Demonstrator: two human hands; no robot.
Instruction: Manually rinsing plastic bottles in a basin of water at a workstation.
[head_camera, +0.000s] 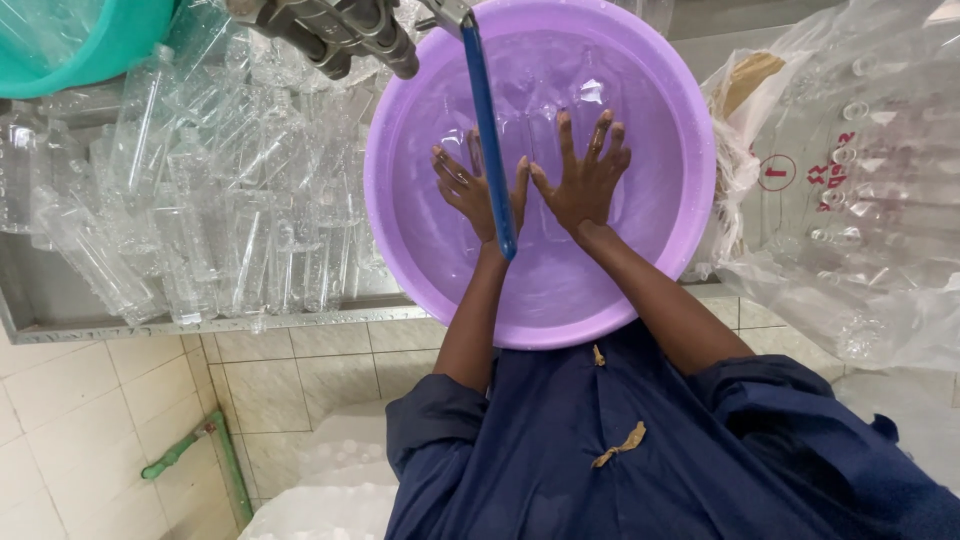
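Note:
A large purple basin (660, 90) full of water sits in front of me, with clear plastic bottles (590, 95) lying under the surface. My left hand (468, 190) and my right hand (585, 175) are both in the basin, fingers spread, pressing flat on the submerged bottles. Neither hand grips anything. A blue hose or pipe (490, 140) runs down from a metal tap (340, 30) and crosses in front of my left hand, hiding part of it.
Many clear plastic bottles (200, 200) stand packed in a steel tray (40, 310) on the left. A teal tub (70, 45) sits at the top left. Big clear bags of bottles (860, 190) lie on the right. A tiled wall with a green pipe (190, 450) runs below.

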